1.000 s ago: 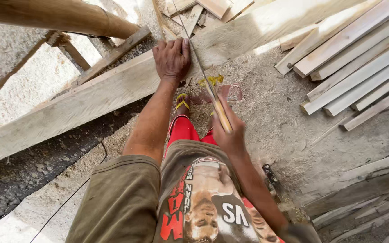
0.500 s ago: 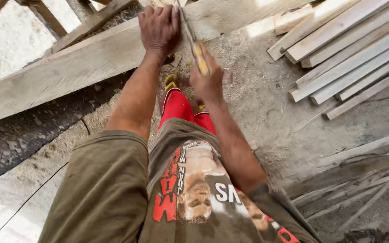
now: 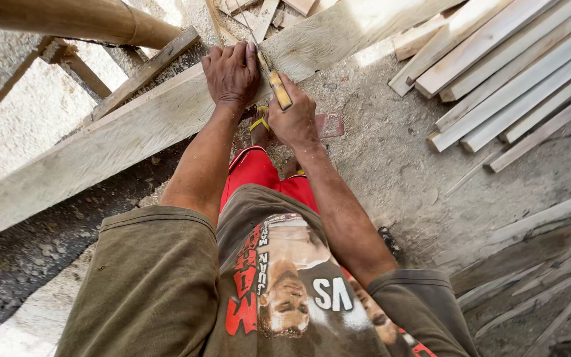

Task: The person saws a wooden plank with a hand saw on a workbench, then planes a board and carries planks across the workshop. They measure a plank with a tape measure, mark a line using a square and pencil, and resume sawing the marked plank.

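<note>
left hand (image 3: pixel 231 71) flat, palm down, fingers forward; right hand (image 3: pixel 292 119) fisted, both arms outstretched

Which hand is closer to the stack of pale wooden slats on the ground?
Right. The right hand, gripping a yellow-handled tool, is nearer the slats; the left hand presses the plank farther away.

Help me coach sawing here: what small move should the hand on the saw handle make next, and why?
Probably a steady stroke along the blade's line. The right hand grips the yellow-handled saw, its blade crossing the long plank, while the left hand presses flat on the plank beside it.
</note>
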Action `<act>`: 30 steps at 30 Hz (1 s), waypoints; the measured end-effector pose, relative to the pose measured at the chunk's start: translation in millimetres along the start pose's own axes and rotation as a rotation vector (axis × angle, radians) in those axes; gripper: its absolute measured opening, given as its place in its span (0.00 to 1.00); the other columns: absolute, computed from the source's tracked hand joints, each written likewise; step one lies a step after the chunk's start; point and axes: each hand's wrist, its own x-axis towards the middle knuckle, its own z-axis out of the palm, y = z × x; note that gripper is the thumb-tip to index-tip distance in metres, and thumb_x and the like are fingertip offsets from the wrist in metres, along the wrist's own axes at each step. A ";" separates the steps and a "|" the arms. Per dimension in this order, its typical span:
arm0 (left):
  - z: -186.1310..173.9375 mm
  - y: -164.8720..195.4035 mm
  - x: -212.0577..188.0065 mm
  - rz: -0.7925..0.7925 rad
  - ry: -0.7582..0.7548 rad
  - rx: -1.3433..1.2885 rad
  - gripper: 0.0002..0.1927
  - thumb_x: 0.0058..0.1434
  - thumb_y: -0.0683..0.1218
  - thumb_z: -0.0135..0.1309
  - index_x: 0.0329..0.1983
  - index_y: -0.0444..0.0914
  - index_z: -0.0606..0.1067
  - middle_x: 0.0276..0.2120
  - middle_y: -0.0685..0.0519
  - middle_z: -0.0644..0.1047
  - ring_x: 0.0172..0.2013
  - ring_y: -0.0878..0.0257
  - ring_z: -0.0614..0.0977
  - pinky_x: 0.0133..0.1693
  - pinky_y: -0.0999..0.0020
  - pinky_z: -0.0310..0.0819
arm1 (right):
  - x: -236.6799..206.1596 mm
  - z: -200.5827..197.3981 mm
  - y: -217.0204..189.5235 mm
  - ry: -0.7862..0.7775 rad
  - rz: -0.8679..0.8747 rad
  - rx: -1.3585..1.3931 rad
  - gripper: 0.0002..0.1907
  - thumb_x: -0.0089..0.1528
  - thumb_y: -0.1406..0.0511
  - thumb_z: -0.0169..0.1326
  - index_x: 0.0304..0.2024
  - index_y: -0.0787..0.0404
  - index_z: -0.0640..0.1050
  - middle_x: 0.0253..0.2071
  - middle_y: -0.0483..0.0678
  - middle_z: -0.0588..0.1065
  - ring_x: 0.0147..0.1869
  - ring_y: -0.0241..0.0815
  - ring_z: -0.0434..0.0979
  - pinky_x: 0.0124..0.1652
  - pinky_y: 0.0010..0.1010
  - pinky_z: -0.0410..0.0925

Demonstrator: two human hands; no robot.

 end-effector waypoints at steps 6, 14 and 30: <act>-3.8 2.0 -1.9 -0.056 -0.078 -0.025 0.20 0.74 0.58 0.42 0.43 0.45 0.81 0.36 0.53 0.81 0.42 0.56 0.74 0.49 0.58 0.59 | -153.9 -132.7 -57.6 -0.082 0.288 0.210 0.25 0.66 0.72 0.56 0.66 0.66 0.71 0.48 0.59 0.82 0.51 0.40 0.84 0.46 0.30 0.76; 15.1 78.5 71.5 0.058 -0.597 -0.168 0.59 0.42 0.70 0.75 0.66 0.40 0.57 0.57 0.41 0.67 0.59 0.46 0.66 0.59 0.40 0.54 | -137.0 -158.8 -75.9 -0.327 0.340 0.192 0.37 0.61 0.69 0.57 0.73 0.64 0.63 0.44 0.56 0.83 0.32 0.39 0.82 0.35 0.30 0.75; 29.5 104.3 85.0 -0.147 -0.915 -0.066 0.64 0.31 0.65 0.81 0.63 0.30 0.60 0.48 0.46 0.72 0.50 0.52 0.73 0.55 0.61 0.70 | -193.7 -202.1 -89.8 -0.292 0.426 0.109 0.33 0.60 0.73 0.58 0.68 0.64 0.68 0.39 0.53 0.84 0.34 0.37 0.88 0.31 0.27 0.76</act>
